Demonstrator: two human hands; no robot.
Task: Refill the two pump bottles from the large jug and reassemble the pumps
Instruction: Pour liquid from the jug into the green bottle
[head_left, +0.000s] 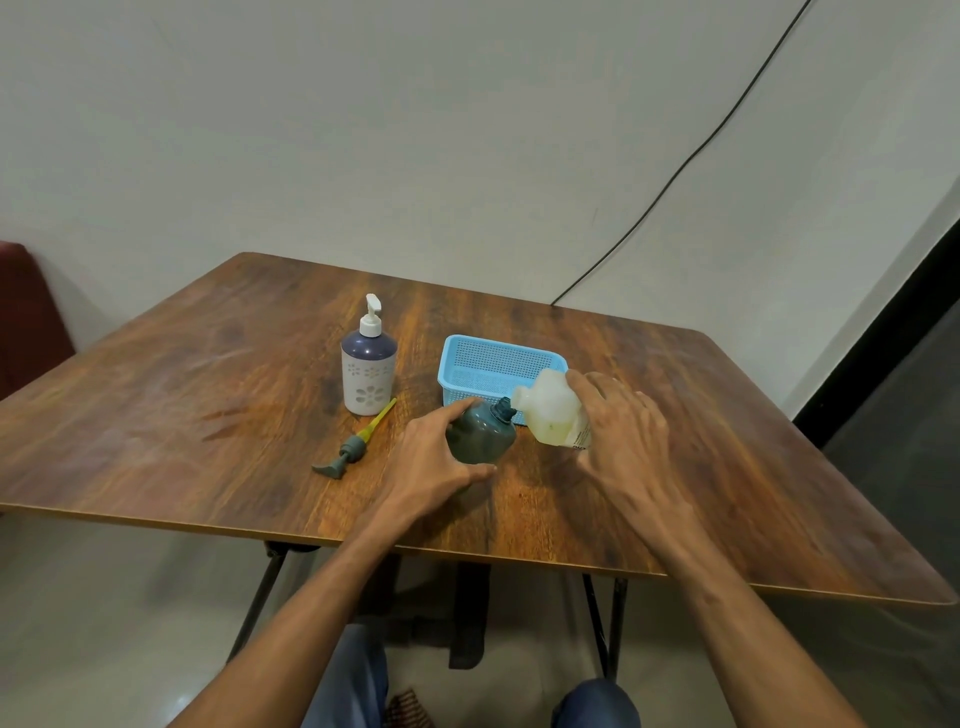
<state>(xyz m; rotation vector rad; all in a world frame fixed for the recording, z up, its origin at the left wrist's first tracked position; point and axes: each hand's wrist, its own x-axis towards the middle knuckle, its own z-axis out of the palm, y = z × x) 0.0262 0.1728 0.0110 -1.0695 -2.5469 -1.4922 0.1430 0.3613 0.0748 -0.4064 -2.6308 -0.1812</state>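
Left hand (434, 460) is wrapped around the dark green bottle (480, 434), which sits upright on the wooden worktop (156, 415) with its pump off. Right hand (621, 431) grips the translucent jug (553, 408), tipped over so its neck is right at the green bottle's opening. The loose green pump (353, 444) with its yellowish tube lies on the worktop to the left, near the white-and-purple pump bottle (368, 371), which has its pump on. A blue plastic basket (496, 366) sits just behind the jug.
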